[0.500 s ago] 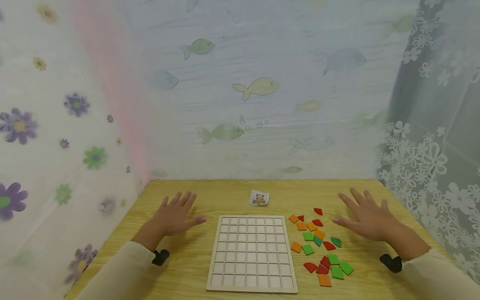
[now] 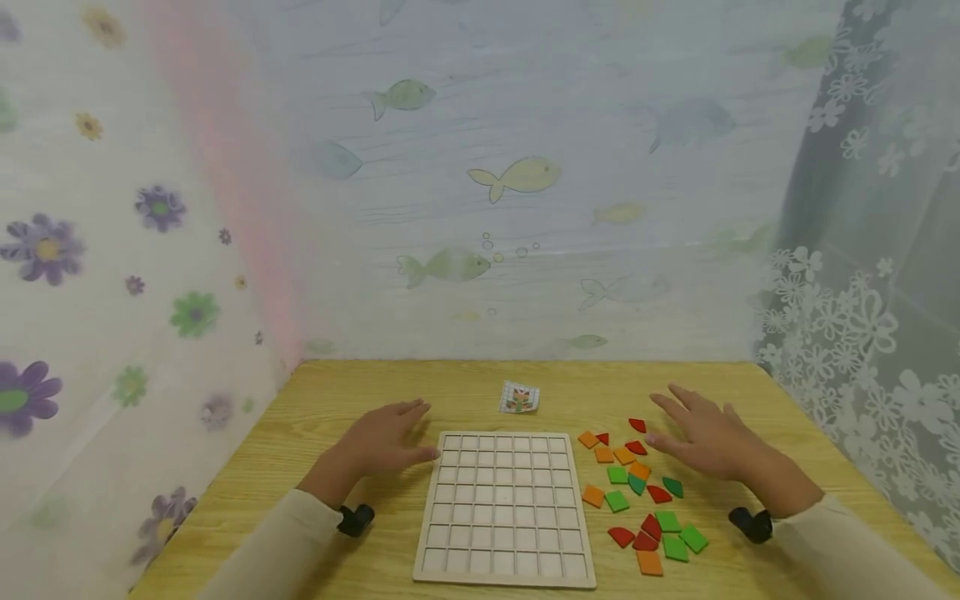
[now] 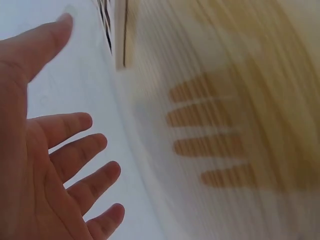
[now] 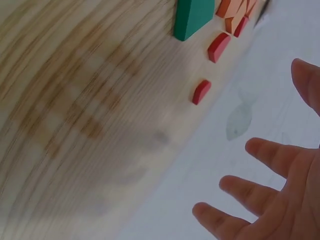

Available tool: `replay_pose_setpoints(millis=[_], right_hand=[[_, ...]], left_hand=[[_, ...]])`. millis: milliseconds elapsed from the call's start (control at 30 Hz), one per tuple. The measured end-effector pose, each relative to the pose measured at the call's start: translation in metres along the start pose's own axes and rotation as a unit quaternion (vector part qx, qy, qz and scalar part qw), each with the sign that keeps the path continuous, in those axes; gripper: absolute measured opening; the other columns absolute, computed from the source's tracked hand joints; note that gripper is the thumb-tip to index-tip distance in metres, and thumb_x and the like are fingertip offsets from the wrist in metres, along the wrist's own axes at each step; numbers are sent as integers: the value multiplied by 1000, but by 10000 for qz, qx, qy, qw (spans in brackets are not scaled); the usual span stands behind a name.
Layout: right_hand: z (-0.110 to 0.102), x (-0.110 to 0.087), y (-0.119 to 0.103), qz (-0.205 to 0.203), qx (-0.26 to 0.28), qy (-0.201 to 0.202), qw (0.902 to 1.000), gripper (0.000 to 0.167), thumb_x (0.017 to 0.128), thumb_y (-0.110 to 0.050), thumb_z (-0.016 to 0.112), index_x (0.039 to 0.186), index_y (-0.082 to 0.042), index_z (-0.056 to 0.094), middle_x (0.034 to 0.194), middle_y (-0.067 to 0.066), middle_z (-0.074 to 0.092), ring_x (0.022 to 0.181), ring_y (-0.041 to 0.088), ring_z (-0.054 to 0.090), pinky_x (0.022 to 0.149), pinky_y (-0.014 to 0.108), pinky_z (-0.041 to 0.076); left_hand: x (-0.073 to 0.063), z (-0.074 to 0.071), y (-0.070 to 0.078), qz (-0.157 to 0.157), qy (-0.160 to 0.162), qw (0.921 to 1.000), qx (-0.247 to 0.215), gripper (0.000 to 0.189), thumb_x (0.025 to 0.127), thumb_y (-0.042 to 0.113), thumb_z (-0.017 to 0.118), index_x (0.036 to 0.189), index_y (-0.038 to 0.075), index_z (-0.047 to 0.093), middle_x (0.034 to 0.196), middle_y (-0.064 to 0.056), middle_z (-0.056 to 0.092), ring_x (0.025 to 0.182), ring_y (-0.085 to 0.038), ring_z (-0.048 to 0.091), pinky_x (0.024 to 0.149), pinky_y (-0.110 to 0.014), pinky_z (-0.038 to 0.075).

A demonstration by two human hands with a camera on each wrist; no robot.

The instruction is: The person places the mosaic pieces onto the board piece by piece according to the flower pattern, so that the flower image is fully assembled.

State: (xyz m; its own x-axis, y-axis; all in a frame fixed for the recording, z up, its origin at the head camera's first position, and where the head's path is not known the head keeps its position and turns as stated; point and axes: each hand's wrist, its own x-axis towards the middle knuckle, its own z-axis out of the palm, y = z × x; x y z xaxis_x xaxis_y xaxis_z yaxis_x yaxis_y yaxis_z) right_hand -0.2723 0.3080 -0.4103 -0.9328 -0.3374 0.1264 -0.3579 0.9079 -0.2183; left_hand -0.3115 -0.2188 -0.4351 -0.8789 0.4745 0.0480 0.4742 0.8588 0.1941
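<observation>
My left hand (image 2: 378,443) hovers at the left of a pale wooden grid board (image 2: 504,507), its thumb tip right by the board's upper left edge. In the left wrist view its fingers (image 3: 82,187) are spread and hold nothing. The board's square cells are bare. My right hand (image 2: 708,437) is held over the table just right of the coloured pieces, thumb close to a red quarter-round piece (image 2: 636,448). In the right wrist view its fingers (image 4: 270,155) are apart, with nothing in them. A teal piece (image 4: 194,19) and small red pieces (image 4: 202,92) lie beyond it.
Orange squares (image 2: 649,562), green squares (image 2: 676,547) and red quarter-rounds (image 2: 621,537) lie scattered right of the board. A small printed pattern card (image 2: 520,397) lies behind it. Patterned cloth walls (image 2: 480,208) stand at the table's (image 2: 360,379) back and sides.
Both hands have moved inward, the left toward the board and the right toward the coloured pieces. The board, card and pieces stay where they were.
</observation>
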Motion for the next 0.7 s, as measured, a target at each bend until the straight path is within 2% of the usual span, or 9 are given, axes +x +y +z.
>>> replay_pose_setpoints(millis=[167, 267, 333, 500, 633, 700], right_hand=[[4, 6, -5, -262, 81, -40, 9996, 71, 102, -55, 59, 154, -7, 49, 158, 31, 40, 139, 56, 43, 102, 83, 31], [5, 11, -9, -459, 400, -220, 9979, 66, 102, -50, 62, 148, -3, 55, 151, 30, 48, 135, 53, 49, 103, 72, 43], [6, 15, -12, -523, 627, -341, 9961, 59, 102, -45, 65, 141, -2, 60, 144, 26, 56, 129, 48, 55, 101, 64, 49], [8, 22, -19, -385, 1202, -521, 9906, 38, 99, -25, 71, 126, 0, 71, 123, 16, 70, 104, 30, 70, 86, 46, 61], [11, 25, -20, -168, 1565, -607, 9857, 28, 97, -17, 73, 121, -1, 75, 117, 14, 73, 90, 19, 71, 76, 37, 61], [13, 27, -20, -93, 1611, -625, 9849, 24, 96, -15, 74, 117, -3, 77, 115, 12, 75, 92, 21, 71, 76, 38, 61]], left_hand=[[4, 1, 13, 184, 54, 9998, -88, 82, 97, 62, 62, 158, 11, 45, 164, -12, 41, 147, -41, 43, 117, -62, 37], [7, 3, 17, 169, 85, 9992, -366, 76, 98, 52, 67, 156, 8, 47, 161, -12, 45, 147, -40, 44, 118, -60, 37], [11, 7, 19, 177, 115, 9973, -709, 70, 99, 43, 70, 154, 5, 49, 159, -13, 48, 146, -40, 45, 118, -58, 37], [20, 13, 24, 329, 154, 9896, -1390, 56, 98, 26, 74, 146, 1, 57, 151, -18, 55, 143, -40, 48, 117, -58, 40], [22, 17, 28, 350, 150, 9881, -1492, 48, 98, 21, 74, 141, 4, 63, 146, -15, 60, 140, -38, 52, 114, -57, 44], [22, 19, 30, 347, 134, 9874, -1541, 42, 97, 20, 74, 137, 6, 67, 141, -12, 64, 134, -36, 57, 109, -55, 48]])
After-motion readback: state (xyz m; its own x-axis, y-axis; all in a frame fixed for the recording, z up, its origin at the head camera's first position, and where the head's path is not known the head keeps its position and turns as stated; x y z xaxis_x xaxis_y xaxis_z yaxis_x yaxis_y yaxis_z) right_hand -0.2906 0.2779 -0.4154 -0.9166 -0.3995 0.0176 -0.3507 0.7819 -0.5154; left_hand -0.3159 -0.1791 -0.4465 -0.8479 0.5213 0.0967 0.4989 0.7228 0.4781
